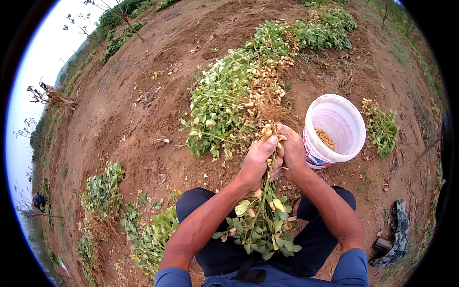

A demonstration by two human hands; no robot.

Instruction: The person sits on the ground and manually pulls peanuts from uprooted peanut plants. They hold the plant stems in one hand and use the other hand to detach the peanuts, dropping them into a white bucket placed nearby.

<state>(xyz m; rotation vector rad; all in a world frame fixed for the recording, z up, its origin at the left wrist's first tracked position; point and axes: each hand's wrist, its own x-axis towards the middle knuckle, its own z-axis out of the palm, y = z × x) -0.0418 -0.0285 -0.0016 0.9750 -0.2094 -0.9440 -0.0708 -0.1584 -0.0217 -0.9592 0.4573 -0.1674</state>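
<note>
My left hand (259, 159) grips the stems of an uprooted peanut plant (263, 222) just below its roots. Its leafy tops hang down between my knees. At the root end, my right hand (291, 147) has its fingers closed around some of the peanut pods (268, 131), against the left hand. Right of my hands stands a white plastic bucket (335, 129), tilted a little in the view, with a small heap of loose peanuts (324, 139) at its bottom. Just beyond my hands lies a long row of pulled peanut plants (224, 97), with pods and roots along its right side.
Several more peanut plants (104, 193) lie on the soil to my left, and one small bunch (382, 129) rests right of the bucket. A dark patterned object (394, 236) is at lower right. Far left, a person (38, 200) bends near a bare tree.
</note>
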